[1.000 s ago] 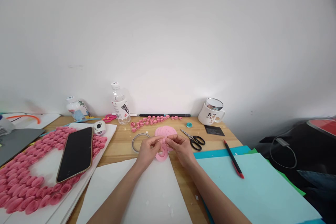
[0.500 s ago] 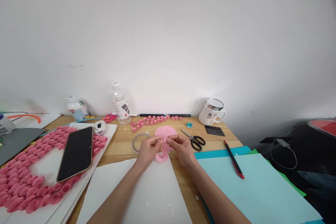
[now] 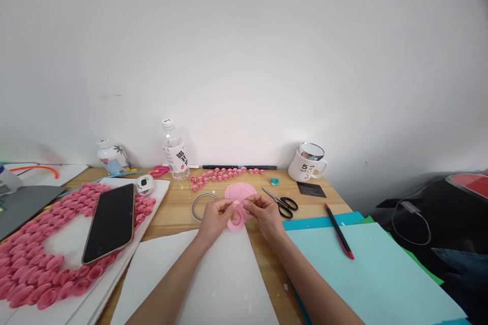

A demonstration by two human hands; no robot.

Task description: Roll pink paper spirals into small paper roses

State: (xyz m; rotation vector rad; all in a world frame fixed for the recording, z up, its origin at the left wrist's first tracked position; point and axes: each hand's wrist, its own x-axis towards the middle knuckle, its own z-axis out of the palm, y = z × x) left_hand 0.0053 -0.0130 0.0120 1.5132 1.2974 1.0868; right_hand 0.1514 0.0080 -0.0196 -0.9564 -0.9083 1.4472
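Between the fingertips of both hands is a pink paper spiral strip (image 3: 235, 224), its curled loop hanging below them. My left hand (image 3: 214, 218) pinches it from the left, and my right hand (image 3: 265, 212) pinches it from the right. The exact spot where the fingers meet the paper is partly hidden. Behind the fingers lies a stack of pink paper spirals (image 3: 240, 190) on the wooden table (image 3: 168, 216). A roll of tape (image 3: 193, 209) rests by my left hand, and black-handled scissors (image 3: 285, 204) lie beyond my right hand.
Rolled pink paper flowers (image 3: 221, 175) line the back, near a water bottle (image 3: 177, 157) and a white mug (image 3: 306, 163). At left, a phone (image 3: 110, 223) lies on a flower-covered board (image 3: 72, 233). A pen (image 3: 339, 231) sits on light blue paper (image 3: 373, 269) at right.
The hanging loop of the pink spiral has risen slightly and curls closer to the fingers. Both hands stay in nearly the same place.
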